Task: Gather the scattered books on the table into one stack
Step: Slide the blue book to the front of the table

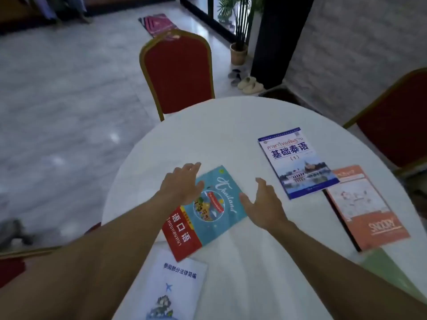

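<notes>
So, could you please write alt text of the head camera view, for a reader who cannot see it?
Two open hands, left hand and right hand, reach to either side of a teal and red Thailand book on a round white table. A blue textbook, an orange Snoopy book and a white booklet lie scattered; red chairs stand around.

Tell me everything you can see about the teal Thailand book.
The teal Thailand book is a glossy paperback lying flat, closed and skewed on the white table. "Thailand" in white script, a round illustration, and a red band with Chinese characters. The left hand covers its far left corner; the right hand is at its right edge.
</notes>
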`<state>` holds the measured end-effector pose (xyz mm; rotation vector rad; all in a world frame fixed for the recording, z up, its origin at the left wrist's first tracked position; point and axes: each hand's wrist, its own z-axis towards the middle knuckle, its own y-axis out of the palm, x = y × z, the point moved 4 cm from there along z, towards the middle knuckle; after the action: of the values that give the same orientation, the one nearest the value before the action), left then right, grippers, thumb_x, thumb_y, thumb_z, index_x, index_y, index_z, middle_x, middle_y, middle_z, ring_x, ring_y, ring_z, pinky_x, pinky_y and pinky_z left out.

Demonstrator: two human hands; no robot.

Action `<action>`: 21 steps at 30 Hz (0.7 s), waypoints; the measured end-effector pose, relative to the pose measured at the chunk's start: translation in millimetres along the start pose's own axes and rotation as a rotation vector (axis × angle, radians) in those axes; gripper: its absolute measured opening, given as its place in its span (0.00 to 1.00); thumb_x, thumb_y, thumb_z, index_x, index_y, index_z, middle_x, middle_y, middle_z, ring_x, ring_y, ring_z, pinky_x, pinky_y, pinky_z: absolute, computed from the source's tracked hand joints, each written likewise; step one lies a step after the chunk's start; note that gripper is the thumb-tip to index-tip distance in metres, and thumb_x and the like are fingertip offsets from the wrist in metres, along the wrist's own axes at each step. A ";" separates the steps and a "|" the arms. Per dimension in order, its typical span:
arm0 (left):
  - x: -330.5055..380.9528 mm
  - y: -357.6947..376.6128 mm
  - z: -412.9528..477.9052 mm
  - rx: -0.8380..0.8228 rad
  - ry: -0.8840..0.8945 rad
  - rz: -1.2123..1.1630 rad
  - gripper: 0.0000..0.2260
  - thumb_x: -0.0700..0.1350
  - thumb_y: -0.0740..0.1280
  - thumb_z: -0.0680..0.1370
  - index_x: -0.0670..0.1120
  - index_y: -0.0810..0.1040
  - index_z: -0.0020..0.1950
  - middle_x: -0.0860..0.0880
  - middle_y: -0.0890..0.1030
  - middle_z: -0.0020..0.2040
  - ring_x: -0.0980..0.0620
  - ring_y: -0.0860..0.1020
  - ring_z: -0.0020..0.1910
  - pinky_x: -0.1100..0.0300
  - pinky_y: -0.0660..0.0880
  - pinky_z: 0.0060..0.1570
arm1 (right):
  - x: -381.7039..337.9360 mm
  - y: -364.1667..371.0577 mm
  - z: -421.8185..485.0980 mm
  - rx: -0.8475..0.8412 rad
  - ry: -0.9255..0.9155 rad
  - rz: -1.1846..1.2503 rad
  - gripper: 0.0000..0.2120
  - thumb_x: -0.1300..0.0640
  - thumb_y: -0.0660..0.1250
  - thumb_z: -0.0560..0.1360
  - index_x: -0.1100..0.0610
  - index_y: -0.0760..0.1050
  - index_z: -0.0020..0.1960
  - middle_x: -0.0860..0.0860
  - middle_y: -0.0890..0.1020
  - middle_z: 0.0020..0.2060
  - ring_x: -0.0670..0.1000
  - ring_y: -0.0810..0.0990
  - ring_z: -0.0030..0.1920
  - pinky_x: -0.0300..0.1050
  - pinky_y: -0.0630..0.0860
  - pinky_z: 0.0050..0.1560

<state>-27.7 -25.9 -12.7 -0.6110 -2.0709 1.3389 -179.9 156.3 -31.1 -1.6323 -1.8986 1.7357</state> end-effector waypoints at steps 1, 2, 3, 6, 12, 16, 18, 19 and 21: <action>-5.3 7.0 0.8 -0.052 -0.023 -0.021 0.29 0.57 0.56 0.81 0.52 0.54 0.81 0.49 0.61 0.79 0.42 0.67 0.72 0.43 0.70 0.67 | 4.4 9.9 -2.7 -0.039 0.041 0.001 0.36 0.40 0.66 0.78 0.54 0.57 0.79 0.60 0.73 0.68 0.60 0.76 0.66 0.55 0.74 0.65; -10.0 15.0 3.2 -0.094 -0.038 -0.044 0.28 0.57 0.57 0.81 0.53 0.55 0.80 0.50 0.62 0.79 0.42 0.69 0.71 0.43 0.71 0.66 | 8.5 19.5 -3.2 -0.069 0.067 0.000 0.36 0.41 0.67 0.78 0.55 0.58 0.78 0.60 0.74 0.66 0.61 0.77 0.65 0.57 0.75 0.65; -15.6 26.4 4.6 -0.131 -0.046 -0.057 0.28 0.56 0.58 0.80 0.54 0.57 0.79 0.50 0.64 0.78 0.42 0.70 0.70 0.42 0.72 0.65 | 14.0 30.3 -7.6 -0.099 0.094 0.003 0.34 0.42 0.67 0.77 0.55 0.59 0.77 0.59 0.76 0.65 0.61 0.78 0.64 0.58 0.76 0.64; -24.4 51.2 5.4 -0.206 -0.056 -0.054 0.27 0.57 0.58 0.80 0.54 0.58 0.78 0.50 0.67 0.74 0.42 0.71 0.68 0.41 0.73 0.63 | 24.0 55.3 -17.9 -0.121 0.148 0.032 0.31 0.43 0.69 0.76 0.54 0.63 0.72 0.58 0.76 0.60 0.60 0.79 0.59 0.57 0.77 0.62; -28.5 68.0 10.1 -0.080 -0.081 0.030 0.40 0.61 0.65 0.75 0.54 0.46 0.80 0.41 0.65 0.73 0.38 0.64 0.70 0.40 0.69 0.64 | 25.5 73.1 -16.8 -0.102 0.138 0.035 0.32 0.50 0.73 0.74 0.55 0.62 0.73 0.57 0.69 0.61 0.59 0.78 0.58 0.48 0.75 0.56; -24.4 80.4 2.1 -0.111 -0.143 0.072 0.43 0.65 0.66 0.72 0.53 0.47 0.80 0.39 0.65 0.71 0.38 0.65 0.69 0.43 0.70 0.62 | 34.7 69.3 -16.3 -0.104 0.129 0.035 0.30 0.55 0.73 0.75 0.55 0.63 0.72 0.56 0.69 0.61 0.58 0.78 0.57 0.48 0.76 0.56; -16.3 87.2 -7.0 -0.141 -0.167 0.060 0.42 0.68 0.66 0.71 0.53 0.52 0.78 0.40 0.65 0.70 0.38 0.66 0.68 0.43 0.69 0.61 | 41.4 63.6 -18.8 -0.097 0.131 0.017 0.26 0.58 0.72 0.76 0.56 0.65 0.69 0.56 0.69 0.60 0.58 0.79 0.56 0.48 0.78 0.57; -10.3 90.7 -11.9 -0.149 -0.175 0.030 0.42 0.68 0.67 0.70 0.52 0.54 0.76 0.41 0.66 0.69 0.39 0.67 0.67 0.44 0.70 0.61 | 45.2 59.7 -20.2 -0.089 0.135 0.012 0.23 0.59 0.71 0.76 0.56 0.66 0.67 0.57 0.69 0.60 0.58 0.79 0.56 0.50 0.79 0.58; 5.8 98.8 -22.6 -0.173 -0.199 -0.095 0.41 0.67 0.69 0.69 0.49 0.58 0.74 0.42 0.66 0.68 0.40 0.68 0.66 0.45 0.71 0.60 | 54.4 50.1 -23.6 -0.070 0.148 0.015 0.18 0.58 0.70 0.76 0.57 0.68 0.64 0.57 0.69 0.60 0.58 0.79 0.54 0.54 0.79 0.58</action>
<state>-10.3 30.9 -95.1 -0.4596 -2.3636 1.2176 -156.5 199.9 -90.9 -1.7496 -1.9032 1.5227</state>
